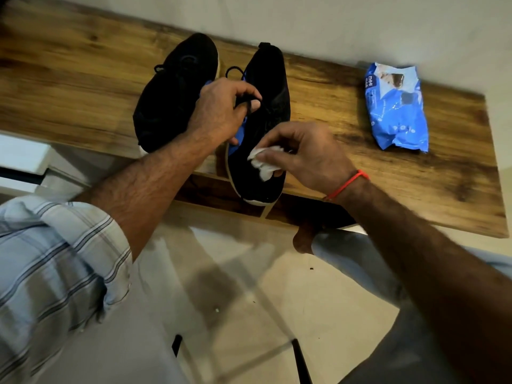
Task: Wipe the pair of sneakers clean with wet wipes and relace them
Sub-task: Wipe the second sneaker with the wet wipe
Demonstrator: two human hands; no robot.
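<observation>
From the head camera, two black sneakers lie side by side on a wooden bench (83, 87) set against a pale wall. The nearer sneaker (257, 134) is the landmark here: black knit upper, blue lining showing at the opening, a pale sole rim along its edge, and its toe hanging a little past the bench's front edge. The second sneaker (174, 92) lies just to the left of it, nearly touching, also black, with a loop of black lace showing near its top.

The left hand (221, 109) sits over the opening of the nearer sneaker, its fingers curled around a black lace (243, 102) that it pinches above the tongue area. The right hand (302, 156) is on the toe half of the same sneaker, its fingers and thumb closed on a crumpled white wet wipe (263, 162), which is pressed against the black upper, below the left hand's grip. A red thread (349, 184) circles the right wrist.

Well to the right of the nearer sneaker, on the same bench, lies a blue pack of wipes (396, 106), crinkled, apart from both hands. Below the bench is pale tiled floor (221, 286).
</observation>
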